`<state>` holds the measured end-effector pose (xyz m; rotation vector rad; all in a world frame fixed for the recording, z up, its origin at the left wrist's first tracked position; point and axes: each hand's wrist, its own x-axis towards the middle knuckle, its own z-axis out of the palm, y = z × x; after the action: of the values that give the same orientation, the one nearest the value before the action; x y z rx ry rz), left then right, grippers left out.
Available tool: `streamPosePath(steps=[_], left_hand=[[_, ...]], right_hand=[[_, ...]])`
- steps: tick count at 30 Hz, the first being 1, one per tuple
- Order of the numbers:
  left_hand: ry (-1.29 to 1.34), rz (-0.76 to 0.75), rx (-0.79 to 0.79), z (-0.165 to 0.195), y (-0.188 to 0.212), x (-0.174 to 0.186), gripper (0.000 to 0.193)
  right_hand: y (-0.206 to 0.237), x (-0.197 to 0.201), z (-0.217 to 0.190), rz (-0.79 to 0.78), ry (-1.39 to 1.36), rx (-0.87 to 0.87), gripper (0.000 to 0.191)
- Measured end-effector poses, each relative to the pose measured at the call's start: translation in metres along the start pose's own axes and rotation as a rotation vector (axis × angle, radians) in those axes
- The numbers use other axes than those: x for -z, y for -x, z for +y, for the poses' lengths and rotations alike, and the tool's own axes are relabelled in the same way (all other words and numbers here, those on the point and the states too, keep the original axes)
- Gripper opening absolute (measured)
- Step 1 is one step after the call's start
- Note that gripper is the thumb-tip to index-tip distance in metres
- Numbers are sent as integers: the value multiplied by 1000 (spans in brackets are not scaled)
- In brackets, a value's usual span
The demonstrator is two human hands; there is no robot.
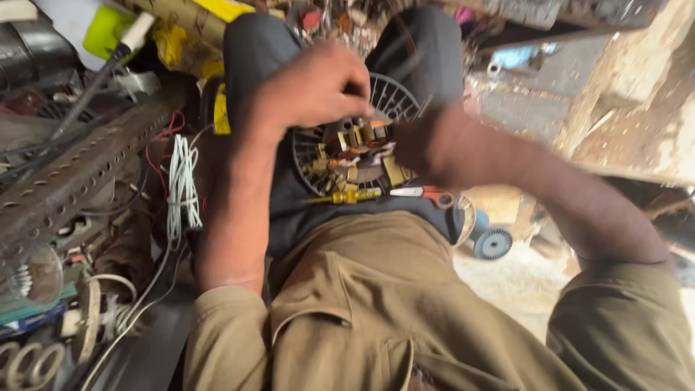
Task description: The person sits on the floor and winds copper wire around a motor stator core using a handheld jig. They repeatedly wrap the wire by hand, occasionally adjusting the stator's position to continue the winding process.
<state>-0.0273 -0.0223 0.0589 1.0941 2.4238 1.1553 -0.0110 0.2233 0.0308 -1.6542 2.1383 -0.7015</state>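
Both your hands sit on the motor: left hand curled closed over its top, right hand blurred, grip unclear. Motor is open, windings bare; screwdriver lies unused.

yellow crumpled wrapper or bag at top left beside the dark trouser leg, printed brownish package lying just above it at the top edge, flat blue box at the lower left edge among wires, no screens
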Motion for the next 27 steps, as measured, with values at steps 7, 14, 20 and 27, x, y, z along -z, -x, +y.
streamPosePath(steps=[7,14,20,27], left_hand=[[124,659,-68,23,93,-100,6],[32,391,96,-27,21,-49,25],[234,601,108,13,58,-47,12],[415,758,196,-11,80,-98,15]], right_hand=[[-43,3,34,218,-113,86,13],[-5,22,33,277,108,-352,18],[-7,2,-11,151,-163,246,17],[-39,3,56,345,147,-251,12]])
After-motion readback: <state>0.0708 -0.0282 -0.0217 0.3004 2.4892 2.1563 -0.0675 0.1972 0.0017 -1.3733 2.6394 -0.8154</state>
